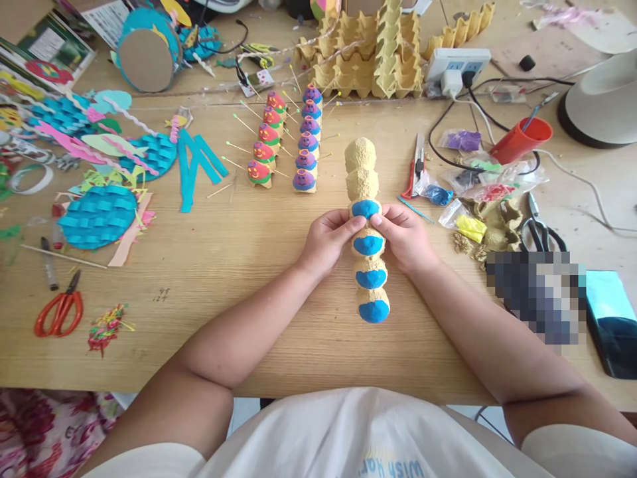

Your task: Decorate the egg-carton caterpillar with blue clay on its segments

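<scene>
Four blue patches (pixel 368 245) sit on the egg-carton strip (pixel 361 158) in your hands, which is a little right of the middle of the counter (pixel 259 325), running lengthwise from its front edge toward its back edge. Whether it touches the wood cannot be told from this view. The two bumps nearest the back edge are bare.

Your left hand (pixel 324 242) pinches one side of the strip and your right hand (pixel 411 240) the other. Both thumbs meet at the third bump from the far end, their tips on or close to the lower rim of its blue patch. The remaining fingers curl in at the sides, mostly hidden, so you cannot tell how hard they press.

The patch looks like soft clay, so press with the flat of the thumb rather than the nail. Work from the middle outward in short, light strokes, thinning the rim until it grips the rough card. Back each push with a finger under the same bump, as the card would probably dent or bend at the narrow joints. Check the outline against the three nearer patches, and handle those lightly, since they may smear.

The blue packet (pixel 438 195) and cutter (pixel 419 159) lie toward the right edge; reach around the cutter, whose blade is too small to judge.
</scene>
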A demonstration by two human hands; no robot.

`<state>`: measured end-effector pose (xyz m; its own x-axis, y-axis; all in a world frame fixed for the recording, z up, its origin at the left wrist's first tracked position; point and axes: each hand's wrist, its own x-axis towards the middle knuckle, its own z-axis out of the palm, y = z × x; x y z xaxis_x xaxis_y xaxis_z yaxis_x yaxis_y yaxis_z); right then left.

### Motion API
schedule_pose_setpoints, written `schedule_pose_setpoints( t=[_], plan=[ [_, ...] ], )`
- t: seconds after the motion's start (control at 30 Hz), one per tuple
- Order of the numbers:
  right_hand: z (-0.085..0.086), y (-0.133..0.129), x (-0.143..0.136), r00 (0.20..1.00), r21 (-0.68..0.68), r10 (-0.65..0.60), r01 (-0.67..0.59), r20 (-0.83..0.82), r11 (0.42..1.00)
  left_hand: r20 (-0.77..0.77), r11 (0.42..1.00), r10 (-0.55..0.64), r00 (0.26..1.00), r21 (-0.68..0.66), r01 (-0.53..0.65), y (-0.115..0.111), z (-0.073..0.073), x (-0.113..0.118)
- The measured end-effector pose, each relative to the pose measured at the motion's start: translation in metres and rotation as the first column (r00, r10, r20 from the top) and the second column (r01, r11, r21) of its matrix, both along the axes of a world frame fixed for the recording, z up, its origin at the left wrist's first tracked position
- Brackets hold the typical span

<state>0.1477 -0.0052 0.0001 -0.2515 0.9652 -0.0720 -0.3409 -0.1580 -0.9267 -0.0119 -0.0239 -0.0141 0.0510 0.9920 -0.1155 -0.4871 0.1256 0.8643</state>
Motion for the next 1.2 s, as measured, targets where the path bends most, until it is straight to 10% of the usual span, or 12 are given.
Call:
schedule_pose_setpoints(
  t=[0.27, 0.77, 1.2],
  plan=[
    [-0.0042, 0.0033, 0.002, 0.976, -0.111, 0.139, -0.159, -0.169, 0.981, 0.095, 0.997, -0.043, 0.995, -0.06, 0.049, 0.001, 0.0048, -0.0016],
    [-0.0093, 0.0007, 0.0018, 0.998, 0.044, -0.04, 0.038, 0.041, 0.998, 0.08, 0.998, 0.016, 0.997, -0.068, -0.01, -0.0021, 0.0057, 0.0029],
    [-0.0031, 0.0016, 0.0054, 0.992, -0.085, 0.116, -0.119, -0.048, 0.989, 0.07, 0.997, 0.052, 0.996, -0.066, -0.047, -0.0018, 0.0042, 0.004]
  ],
)
